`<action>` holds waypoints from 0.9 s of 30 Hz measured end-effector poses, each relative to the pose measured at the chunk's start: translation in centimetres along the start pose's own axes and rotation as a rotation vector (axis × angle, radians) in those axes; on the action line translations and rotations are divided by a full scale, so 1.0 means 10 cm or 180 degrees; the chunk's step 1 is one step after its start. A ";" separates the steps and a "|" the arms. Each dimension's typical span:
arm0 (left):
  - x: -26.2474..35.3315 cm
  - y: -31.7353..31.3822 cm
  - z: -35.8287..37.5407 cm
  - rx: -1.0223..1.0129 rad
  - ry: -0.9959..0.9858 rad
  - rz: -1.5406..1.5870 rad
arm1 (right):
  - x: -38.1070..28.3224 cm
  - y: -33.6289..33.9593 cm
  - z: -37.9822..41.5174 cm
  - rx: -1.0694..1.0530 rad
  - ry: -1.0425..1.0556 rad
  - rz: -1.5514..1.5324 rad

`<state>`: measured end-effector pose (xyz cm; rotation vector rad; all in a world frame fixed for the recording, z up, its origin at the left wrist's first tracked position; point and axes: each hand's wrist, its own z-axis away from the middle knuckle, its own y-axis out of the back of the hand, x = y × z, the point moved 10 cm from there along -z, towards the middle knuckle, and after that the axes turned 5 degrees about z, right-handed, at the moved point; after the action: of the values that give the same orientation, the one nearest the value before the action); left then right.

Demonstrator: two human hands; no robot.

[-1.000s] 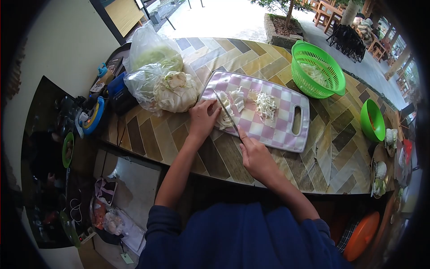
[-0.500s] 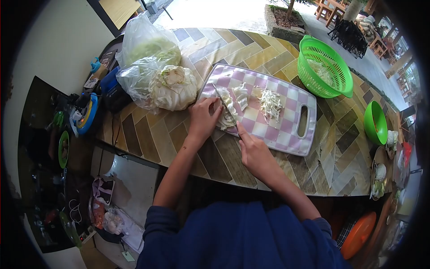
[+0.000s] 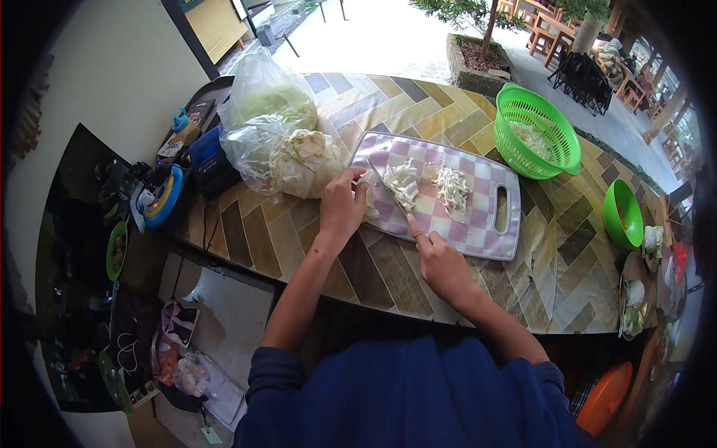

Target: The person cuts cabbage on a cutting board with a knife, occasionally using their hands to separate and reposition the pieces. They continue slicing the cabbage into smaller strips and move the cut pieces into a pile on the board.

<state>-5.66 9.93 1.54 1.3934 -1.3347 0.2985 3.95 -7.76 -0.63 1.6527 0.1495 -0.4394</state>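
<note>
A pink-and-white checked cutting board [image 3: 478, 231] lies on the tiled table. My right hand [image 3: 442, 263] is closed round the handle of a knife [image 3: 390, 188], whose blade slants up and left over the board. Cabbage pieces [image 3: 402, 184] lie against the blade's right side, and a pile of shredded cabbage [image 3: 451, 188] sits farther right. At the board's left edge, my left hand [image 3: 343, 203] has bent fingers on a pale leaf piece [image 3: 370, 196], partly hidden by them. Just beyond that hand is a cabbage head [image 3: 306, 160], beside a clear plastic bag [image 3: 261, 112].
A green colander [image 3: 538, 134] holding shreds stands beyond the board at the right. Farther right is a small green bowl [image 3: 623, 213]. A blue object [image 3: 205, 149] and a round blue-rimmed device [image 3: 166, 198] stand left of the bag. The table's near edge curves before my body.
The view has shifted. The knife and my right hand have moved right over the board, and the leaf pieces by the blade now lie closer to the shredded pile.
</note>
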 end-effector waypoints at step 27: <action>0.33 -0.56 -0.71 -0.1204 -0.0526 -0.0385 | 0.53 0.50 0.43 0.0525 -0.0806 -0.1947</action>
<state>3.43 12.37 3.59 1.1887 -1.3513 -0.1488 9.68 -13.47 1.76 1.6771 0.4430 -1.1436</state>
